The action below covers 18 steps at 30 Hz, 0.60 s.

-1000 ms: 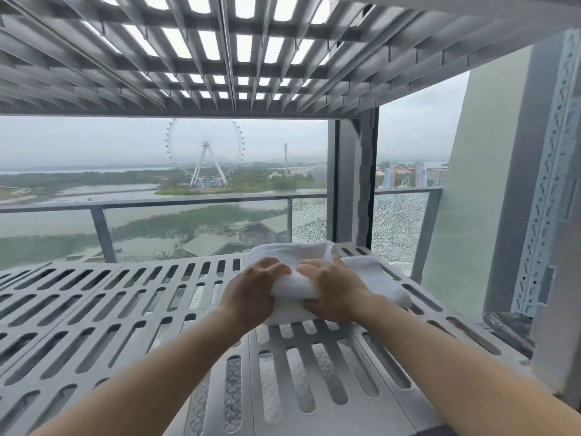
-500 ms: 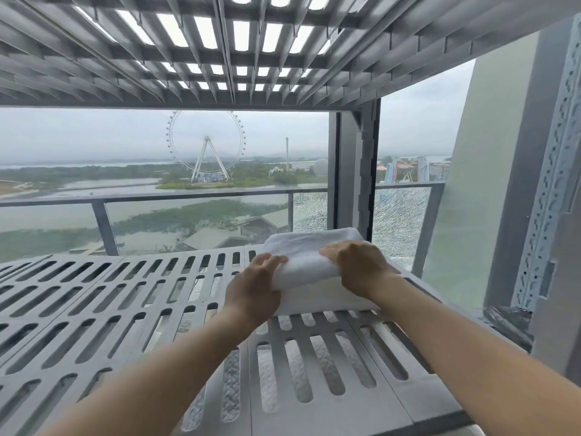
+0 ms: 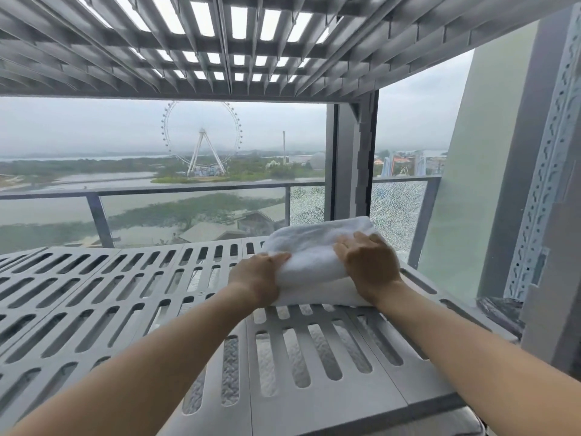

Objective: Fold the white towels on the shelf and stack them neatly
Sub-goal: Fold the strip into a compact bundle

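My left hand [image 3: 256,280] and my right hand [image 3: 367,265] are both on a folded white towel [image 3: 309,247] at the far right end of the grey slotted shelf [image 3: 125,287]. It sits on top of a 2nd folded white towel [image 3: 317,292], whose near edge shows as a paler band beneath it; together they make a stack of 2, and I cannot tell whether anything lies under that.

My left hand grips the near-left corner of the top towel, its fingers [image 3: 276,257] curled over the edge with cloth pinched beneath them. My right hand lies palm down on the right side of the same towel, its fingers [image 3: 347,245] close together and pressed flat into the cloth.

The stack lies just beside the shelf's back right corner, next to a dark upright post [image 3: 349,158]. The rest of the shelf surface, to the left and toward me, shows only its rows of slots. A 2nd slotted shelf [image 3: 220,42] hangs overhead like a lid.

Behind the shelf runs a glass balcony railing [image 3: 157,191], and far beyond it stands a Ferris wheel [image 3: 202,138].
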### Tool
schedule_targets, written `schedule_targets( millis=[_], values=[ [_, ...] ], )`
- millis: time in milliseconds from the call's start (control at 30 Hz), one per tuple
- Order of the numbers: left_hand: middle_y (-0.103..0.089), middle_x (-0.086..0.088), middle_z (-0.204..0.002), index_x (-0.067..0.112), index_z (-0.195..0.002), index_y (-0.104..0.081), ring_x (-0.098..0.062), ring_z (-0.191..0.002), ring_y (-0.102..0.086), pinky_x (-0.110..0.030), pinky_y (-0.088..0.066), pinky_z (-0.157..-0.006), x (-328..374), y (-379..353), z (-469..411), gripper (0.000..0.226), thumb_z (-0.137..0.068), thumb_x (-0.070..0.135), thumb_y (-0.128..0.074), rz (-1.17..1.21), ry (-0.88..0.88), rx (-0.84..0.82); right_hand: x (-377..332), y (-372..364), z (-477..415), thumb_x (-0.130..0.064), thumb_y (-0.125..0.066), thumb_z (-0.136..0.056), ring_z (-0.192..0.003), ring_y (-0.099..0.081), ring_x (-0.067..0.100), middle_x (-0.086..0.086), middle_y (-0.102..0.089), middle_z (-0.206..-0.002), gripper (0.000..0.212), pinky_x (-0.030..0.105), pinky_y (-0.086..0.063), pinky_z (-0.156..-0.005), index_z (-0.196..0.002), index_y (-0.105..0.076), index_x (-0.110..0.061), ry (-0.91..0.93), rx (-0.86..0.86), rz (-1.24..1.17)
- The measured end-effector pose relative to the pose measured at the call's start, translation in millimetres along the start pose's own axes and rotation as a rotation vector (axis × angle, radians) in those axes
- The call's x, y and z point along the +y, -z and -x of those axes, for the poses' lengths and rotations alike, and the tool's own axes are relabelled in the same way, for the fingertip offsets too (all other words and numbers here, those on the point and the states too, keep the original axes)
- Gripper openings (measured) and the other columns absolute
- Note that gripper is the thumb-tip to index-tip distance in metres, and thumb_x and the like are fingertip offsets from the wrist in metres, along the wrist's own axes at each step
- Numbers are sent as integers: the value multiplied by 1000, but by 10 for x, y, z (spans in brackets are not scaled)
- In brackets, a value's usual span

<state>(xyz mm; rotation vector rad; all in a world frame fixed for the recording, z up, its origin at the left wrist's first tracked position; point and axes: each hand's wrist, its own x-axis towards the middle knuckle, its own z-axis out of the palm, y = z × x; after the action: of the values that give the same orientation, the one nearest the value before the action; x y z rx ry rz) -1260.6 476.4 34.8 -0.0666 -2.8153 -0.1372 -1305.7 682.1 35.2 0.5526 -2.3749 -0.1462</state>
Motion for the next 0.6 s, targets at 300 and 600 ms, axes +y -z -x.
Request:
schedule_targets(
  millis=[300, 600],
  values=[
    [-31, -6, -145, 34, -144, -24, -28, -122, -47, -36, -40, -101, -219, -20, 29, 69, -85, 10, -49, 47, -175, -76, -185, 15, 195, 1, -39, -88, -117, -47, 32, 13, -47, -133, 38, 48, -34, -100, -122, -49, -12, 18, -143, 21],
    [5, -4, -158, 37, -146, -8, -28, -144, -3, -45, -18, -116, -542, 67, 142, 76, -86, 14, -48, -99, -86, -152, -462, -179, -155, 4, -39, -90, -126, -44, 30, 16, -44, -140, 35, 38, -37, -103, -121, -50, -10, 124, -95, -160]
  ],
)
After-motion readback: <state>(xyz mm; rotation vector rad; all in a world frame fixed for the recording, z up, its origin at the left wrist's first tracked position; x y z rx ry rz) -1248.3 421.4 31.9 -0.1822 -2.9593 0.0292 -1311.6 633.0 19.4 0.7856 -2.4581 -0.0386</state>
